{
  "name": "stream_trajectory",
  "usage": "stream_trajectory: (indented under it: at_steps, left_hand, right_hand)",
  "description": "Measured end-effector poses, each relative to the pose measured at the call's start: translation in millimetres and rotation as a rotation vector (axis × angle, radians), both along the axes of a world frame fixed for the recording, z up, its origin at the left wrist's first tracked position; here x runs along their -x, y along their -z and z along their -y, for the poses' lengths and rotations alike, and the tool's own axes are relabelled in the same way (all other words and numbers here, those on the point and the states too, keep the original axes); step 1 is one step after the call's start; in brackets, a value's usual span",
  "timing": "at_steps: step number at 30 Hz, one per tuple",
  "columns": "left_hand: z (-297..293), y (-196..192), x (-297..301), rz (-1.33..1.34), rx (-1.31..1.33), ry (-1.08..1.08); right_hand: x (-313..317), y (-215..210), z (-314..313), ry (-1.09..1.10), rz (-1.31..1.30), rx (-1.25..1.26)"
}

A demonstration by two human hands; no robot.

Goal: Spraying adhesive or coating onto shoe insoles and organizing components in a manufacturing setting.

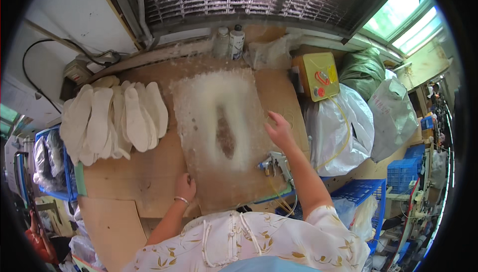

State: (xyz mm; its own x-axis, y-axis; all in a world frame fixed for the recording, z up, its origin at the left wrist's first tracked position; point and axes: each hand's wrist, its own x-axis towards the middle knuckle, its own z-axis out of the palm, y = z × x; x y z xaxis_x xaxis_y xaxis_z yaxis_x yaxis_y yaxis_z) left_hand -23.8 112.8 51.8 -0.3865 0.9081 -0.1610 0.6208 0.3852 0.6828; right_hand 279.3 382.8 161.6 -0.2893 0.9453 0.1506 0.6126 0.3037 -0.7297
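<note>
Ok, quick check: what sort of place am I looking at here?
Probably a small footwear workshop: pale insole-shaped pieces are piled on the left, a spray gun lies on the bench, and the white-coated sheet has a sole-shaped darker patch.

We're facing a whitened sheet
We're holding our left hand by its left edge, our right hand by its right; insoles are sitting left, a spray gun right.
</note>
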Motion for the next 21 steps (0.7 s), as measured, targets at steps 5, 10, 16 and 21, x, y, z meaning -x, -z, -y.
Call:
stream_trajectory:
  at_steps: [5, 10, 16, 21]
  left_hand:
    - [-4.3, 3.5, 3.5, 0.282, 0.025, -0.087]
    - [-3.6, 3.9, 10.0, 0.418, 0.069, -0.188]
    - [-9.8, -0.5, 10.9, 0.387, 0.013, -0.192]
    - [-14.3, 1.4, 12.1, 0.376, 0.076, -0.18]
  right_hand:
    - [88.3, 54.3, -166.0, -0.025, 0.165, -0.012]
    - [156.1, 62.6, -294.2, 0.084, -0.035, 0.063]
    - [184.8, 95.0, -350.4, 0.111, -0.246, 0.034]
    - [181.6, 87.9, -338.6, 0.209, -0.239, -0.065]
